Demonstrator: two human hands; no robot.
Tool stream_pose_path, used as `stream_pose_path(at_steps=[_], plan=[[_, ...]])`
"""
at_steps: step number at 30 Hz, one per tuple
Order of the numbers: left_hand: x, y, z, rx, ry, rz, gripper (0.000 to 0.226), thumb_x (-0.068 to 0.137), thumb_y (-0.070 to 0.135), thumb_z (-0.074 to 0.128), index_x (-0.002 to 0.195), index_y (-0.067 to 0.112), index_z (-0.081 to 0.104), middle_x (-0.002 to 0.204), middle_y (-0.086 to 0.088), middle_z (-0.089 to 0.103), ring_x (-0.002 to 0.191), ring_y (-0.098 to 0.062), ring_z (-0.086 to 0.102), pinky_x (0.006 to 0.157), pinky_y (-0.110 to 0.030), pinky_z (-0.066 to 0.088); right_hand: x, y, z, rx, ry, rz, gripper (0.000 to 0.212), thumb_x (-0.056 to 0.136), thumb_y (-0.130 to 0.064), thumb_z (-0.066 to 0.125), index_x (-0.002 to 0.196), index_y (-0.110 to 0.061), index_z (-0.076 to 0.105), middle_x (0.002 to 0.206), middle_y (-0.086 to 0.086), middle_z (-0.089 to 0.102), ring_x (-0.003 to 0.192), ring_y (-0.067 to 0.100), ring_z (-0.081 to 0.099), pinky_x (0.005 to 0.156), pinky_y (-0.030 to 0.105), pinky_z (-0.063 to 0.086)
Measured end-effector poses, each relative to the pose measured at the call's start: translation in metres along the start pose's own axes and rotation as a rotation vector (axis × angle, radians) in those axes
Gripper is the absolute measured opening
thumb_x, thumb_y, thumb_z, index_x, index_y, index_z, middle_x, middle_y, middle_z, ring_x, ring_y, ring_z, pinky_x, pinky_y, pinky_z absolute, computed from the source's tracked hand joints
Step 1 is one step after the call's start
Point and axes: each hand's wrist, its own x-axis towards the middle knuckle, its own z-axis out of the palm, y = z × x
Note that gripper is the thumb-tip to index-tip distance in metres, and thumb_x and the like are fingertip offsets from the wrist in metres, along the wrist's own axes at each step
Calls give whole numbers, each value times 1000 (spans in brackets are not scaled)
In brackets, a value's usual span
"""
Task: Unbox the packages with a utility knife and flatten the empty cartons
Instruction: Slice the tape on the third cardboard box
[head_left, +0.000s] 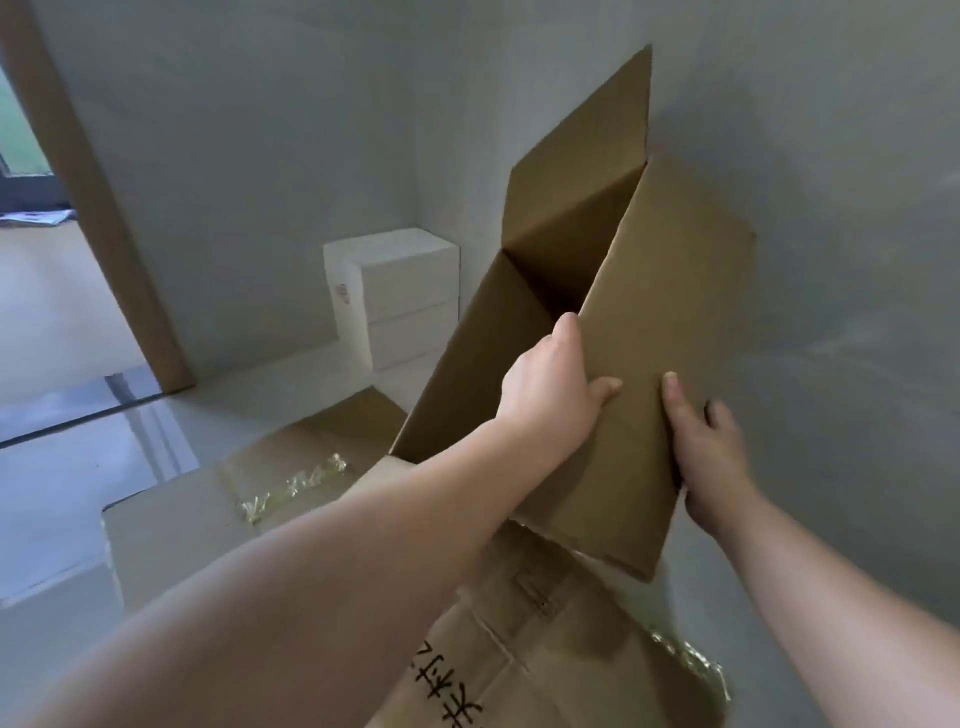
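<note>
Both hands' grip on one open carton (649, 312); two flattened cartons (291, 467) below.

You can see black handwritten characters on the flattened carton (519, 649) lying on the floor at the bottom edge of the view. They look like Chinese characters, seen sideways and cut off by the frame, so you cannot read them with any certainty. On the side of the white cabinet (395, 296) in the far corner there is a small reddish sticker (343, 294), too small and blurred for you to read.
</note>
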Motion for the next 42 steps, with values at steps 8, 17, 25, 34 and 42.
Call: stream_pose_path(at_steps=[8, 17, 25, 34, 42], plan=[[5, 27, -10, -127, 30, -91, 44, 88, 53, 55, 105, 18, 34, 112, -4, 58, 102, -28, 57, 77, -35, 44, 38, -101, -32, -314, -49, -419, 52, 83, -46, 70, 95, 5, 64, 86, 4, 63, 76, 13, 55, 68, 28, 42], [-23, -111, -136, 579, 51, 117, 83, 81, 35, 55, 150, 12, 15, 156, -9, 15, 145, -23, 10, 118, -45, 4, -74, -99, 144, -1088, -492, -751, 36, 86, -47, 63, 98, -13, 68, 147, 14, 34, 127, 35, 42, 106, 40, 34], [-111, -195, -196, 680, -273, 100, 20, 67, 14, 54, 82, 25, 47, 79, 15, 50, 85, -16, 52, 69, -27, 31, -171, -43, 221, -1383, -816, -728, 44, 86, -53, 60, 118, -22, 62, 134, 10, 43, 125, 31, 37, 103, 43, 28], [-176, -226, -183, 442, -282, 218, 17, 57, 26, 39, 67, 20, 51, 66, 12, 44, 60, -12, 42, 48, -23, 30, -187, -9, 216, -1041, -922, -689, 24, 91, -46, 55, 86, -23, 51, 100, 0, 55, 102, 23, 48, 83, 34, 42], [-150, -232, -173, 508, -68, -316, 36, 93, 38, 45, 125, 22, 52, 135, -2, 46, 122, -24, 42, 98, -39, 37, -171, 20, 195, -1240, -1106, -426, 75, 72, -64, 68, 132, -25, 44, 135, 0, 47, 122, 22, 46, 99, 38, 42]])
